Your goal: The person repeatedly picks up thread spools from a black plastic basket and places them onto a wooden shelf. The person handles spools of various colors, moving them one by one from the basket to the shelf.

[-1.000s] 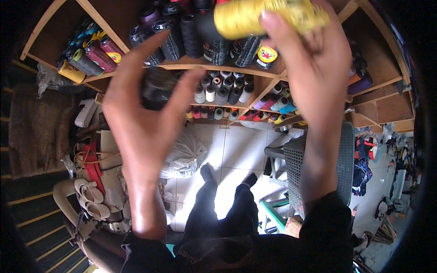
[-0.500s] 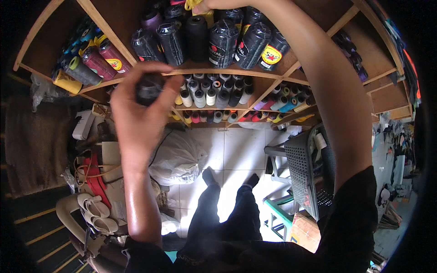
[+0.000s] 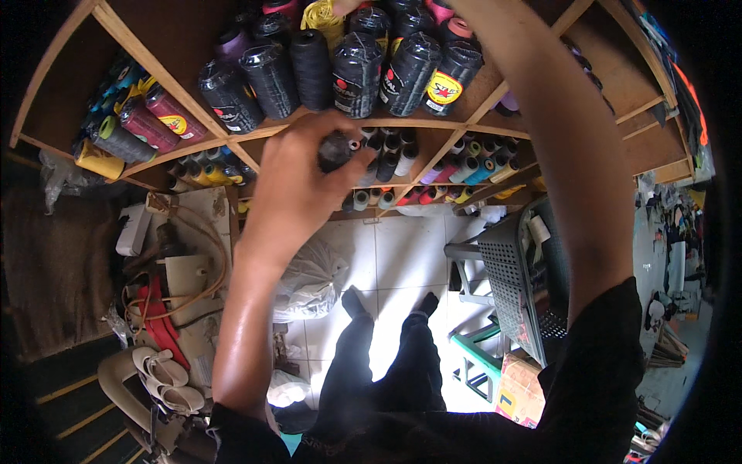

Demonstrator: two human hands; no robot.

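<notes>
- The left hand (image 3: 297,182) closes its fingers around a small dark thread spool (image 3: 337,149), in front of the middle shelf (image 3: 433,124).
- The right hand is out of view at the top edge; its grip I cannot tell, only the forearm (image 3: 556,131) shows, reaching up near a yellow thread cone (image 3: 321,17).
- Big black thread cones (image 3: 313,68) stand just above the held spool.
- Small coloured spools (image 3: 471,166) lie to the right.

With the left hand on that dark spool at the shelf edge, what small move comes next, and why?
Probably draw the dark spool clear of the shelf: the left hand grips it just at the shelf's front edge, while the right hand, hidden at the top, reaches toward the yellow cone.
</notes>
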